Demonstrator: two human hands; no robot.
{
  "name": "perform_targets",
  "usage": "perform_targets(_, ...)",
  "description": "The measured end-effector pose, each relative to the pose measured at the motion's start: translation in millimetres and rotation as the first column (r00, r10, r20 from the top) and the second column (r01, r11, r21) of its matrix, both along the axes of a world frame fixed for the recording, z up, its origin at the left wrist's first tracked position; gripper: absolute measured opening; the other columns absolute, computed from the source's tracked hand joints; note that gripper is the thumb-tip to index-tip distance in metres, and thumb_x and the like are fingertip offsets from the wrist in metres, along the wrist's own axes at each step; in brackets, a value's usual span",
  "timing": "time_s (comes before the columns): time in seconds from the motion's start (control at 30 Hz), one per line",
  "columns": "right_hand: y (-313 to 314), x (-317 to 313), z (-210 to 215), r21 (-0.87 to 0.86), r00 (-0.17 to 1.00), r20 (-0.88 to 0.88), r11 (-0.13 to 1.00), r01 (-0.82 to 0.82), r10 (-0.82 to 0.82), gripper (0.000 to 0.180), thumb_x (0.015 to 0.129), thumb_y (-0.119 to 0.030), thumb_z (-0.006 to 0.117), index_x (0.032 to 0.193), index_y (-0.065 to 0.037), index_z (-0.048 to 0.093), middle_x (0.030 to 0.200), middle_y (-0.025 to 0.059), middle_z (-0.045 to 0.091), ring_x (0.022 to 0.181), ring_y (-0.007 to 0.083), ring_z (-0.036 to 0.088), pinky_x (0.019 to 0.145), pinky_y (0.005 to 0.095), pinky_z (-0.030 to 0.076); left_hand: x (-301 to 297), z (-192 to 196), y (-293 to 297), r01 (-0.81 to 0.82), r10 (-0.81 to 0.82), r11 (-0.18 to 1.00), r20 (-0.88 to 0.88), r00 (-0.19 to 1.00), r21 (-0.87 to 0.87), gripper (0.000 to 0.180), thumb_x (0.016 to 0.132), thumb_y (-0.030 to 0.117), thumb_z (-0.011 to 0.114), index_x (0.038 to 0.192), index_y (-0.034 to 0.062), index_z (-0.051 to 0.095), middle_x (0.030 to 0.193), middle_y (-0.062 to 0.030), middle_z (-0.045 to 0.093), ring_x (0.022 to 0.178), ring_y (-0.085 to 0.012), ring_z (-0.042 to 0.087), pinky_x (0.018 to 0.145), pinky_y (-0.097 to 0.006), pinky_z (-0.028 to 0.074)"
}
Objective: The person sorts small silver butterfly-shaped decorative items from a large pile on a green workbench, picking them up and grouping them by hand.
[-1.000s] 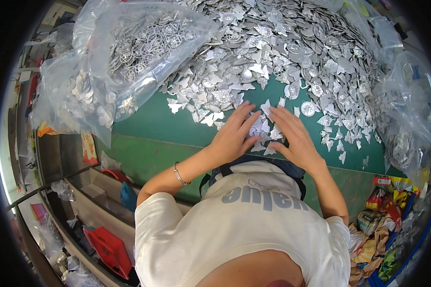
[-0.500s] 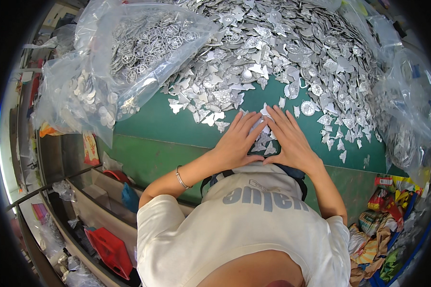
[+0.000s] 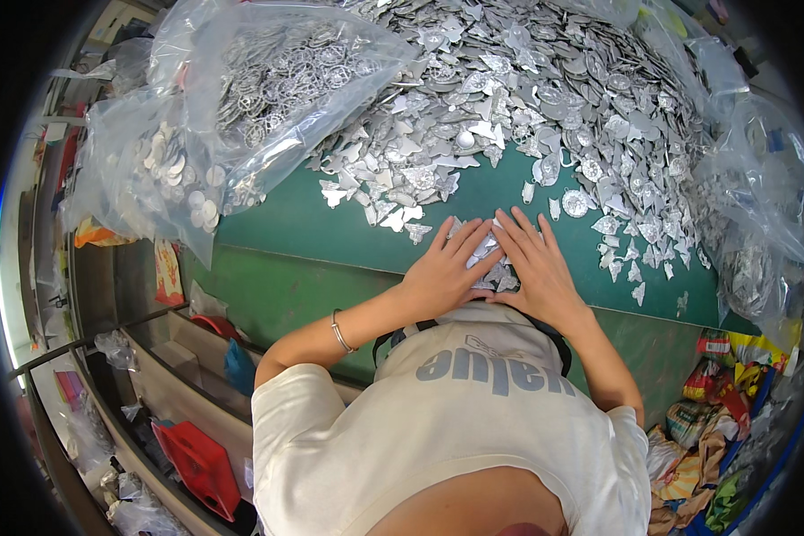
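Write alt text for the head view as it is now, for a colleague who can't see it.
Left hand and right hand lie flat, cupped around a small pile of silver metal pieces at the near edge of a green table. A large heap of similar pieces covers the far side, with clear plastic bags of parts at left.

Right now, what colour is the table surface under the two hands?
Green: the table surface is a flat green mat, seen best in the head view, beside the silvery metal pieces.
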State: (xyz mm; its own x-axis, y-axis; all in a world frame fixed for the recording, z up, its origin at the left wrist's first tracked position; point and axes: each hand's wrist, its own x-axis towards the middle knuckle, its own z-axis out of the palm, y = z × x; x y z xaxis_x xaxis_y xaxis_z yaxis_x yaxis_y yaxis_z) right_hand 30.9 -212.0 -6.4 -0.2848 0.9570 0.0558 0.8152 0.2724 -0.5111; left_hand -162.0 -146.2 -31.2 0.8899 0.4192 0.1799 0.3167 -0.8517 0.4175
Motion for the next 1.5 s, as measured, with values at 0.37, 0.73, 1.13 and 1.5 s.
perform_targets(0.37, 1, -2, -3, 0.059, 0.999, -0.038, 0.998, -0.016, 0.018, 0.082, 0.066, -0.036, 0.078, 0.131, 0.000, 0.043, 0.138, 0.0138, 0.041, 0.133, 0.0336, 0.032, 0.109, 0.0529, 0.022, 5, -9, 4, -0.094, 0.090, 0.995, 0.109, 0.990, 0.030, 0.052, 0.068, 0.011, 0.072, 0.116, 0.0076, 0.052, 0.114, -0.0122, 0.049, 0.104, -0.0303, 0.048, 0.091, -0.045, 0.035)
perform_targets(0.73, 4, 5, -20, 0.127, 0.998, -0.060, 0.992, 0.012, -0.004, 0.067, 0.072, -0.022, 0.075, 0.128, -0.001, 0.046, 0.134, 0.0140, 0.045, 0.130, 0.0336, 0.036, 0.108, 0.0518, 0.025, 15, -1, 1, -0.156, 0.156, 0.988, 0.181, 0.971, -0.018, 0.051, 0.074, 0.011, 0.070, 0.119, 0.0054, 0.049, 0.117, -0.0128, 0.047, 0.111, -0.0339, 0.044, 0.096, -0.048, 0.033)
perform_targets(1.13, 1, 1, 0, 0.175, 0.998, -0.045, 0.983, 0.059, -0.052, 0.056, 0.073, -0.024, 0.074, 0.124, -0.012, 0.054, 0.133, 0.0121, 0.047, 0.129, 0.0340, 0.037, 0.107, 0.0566, 0.024, -24, 16, -37, -0.028, 0.090, 0.423, 0.011, 0.996, -0.906, 0.021, 0.074, 0.008, 0.071, 0.093, 0.0039, 0.063, 0.100, -0.0126, 0.061, 0.084, -0.0316, 0.058, 0.077, -0.037, 0.046)
perform_targets(1.5, -18, 5, -3, 0.072, 0.999, -0.044, 0.997, 0.030, -0.027, 0.061, 0.072, -0.028, 0.075, 0.125, -0.008, 0.053, 0.135, 0.0135, 0.044, 0.130, 0.0346, 0.035, 0.106, 0.0579, 0.023, -5, 9, -12, -0.150, 0.149, 0.987, -0.027, 0.989, -0.054, 0.086, 0.064, 0.043, 0.076, 0.135, 0.0101, 0.041, 0.145, -0.0150, 0.029, 0.133, -0.0414, 0.025, 0.105, -0.058, 0.024)
